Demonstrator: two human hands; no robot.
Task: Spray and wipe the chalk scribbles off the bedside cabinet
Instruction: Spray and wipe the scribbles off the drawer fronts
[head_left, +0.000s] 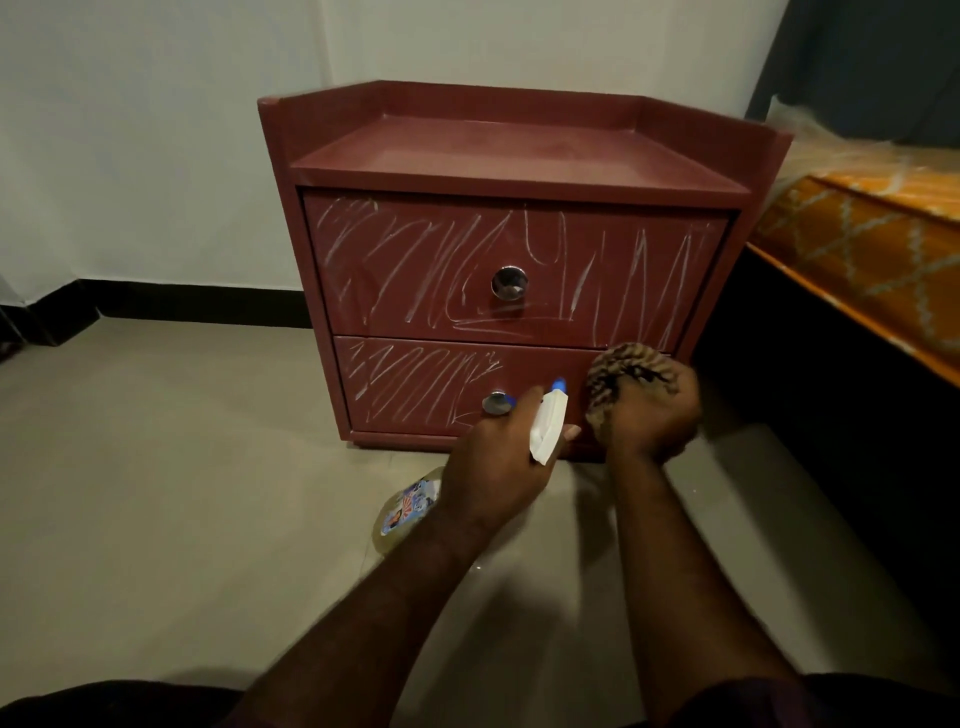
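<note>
Head view, left to right. A pale wall (156, 156) meets a grey tiled floor (156, 467) along a black skirting band (197, 304). The bedside cabinet (519, 150), dark red with a raised rim round its top, stands on the floor against the wall, just beside the bed frame to its right.

White chalk scribbles (395, 260) run in slanted strokes across the whole face of the upper drawer (597, 249), on both sides of its round metal knob (509, 283). On the lower drawer (363, 410) the strokes show across the left part, up to about the second metal knob (496, 402).

The spray bottle (408, 506), clear with a printed label, is tilted, its base pointing down and to the left. Its white trigger head and blue nozzle lie in front of the lower drawer. The left hand (498, 467) grasps the bottle at the neck, fingers curled round it below the trigger head.

The right hand (649, 415) is clenched on a bunched brown-and-beige striped cloth (623, 374), which lies against the right end of the lower drawer face, close to the seam between the two drawers.

At far right, a mattress (857, 249) with an orange diamond-patterned cover sits on an orange-edged bed frame (831, 322). A dark curtain (857, 62) hangs above it.
</note>
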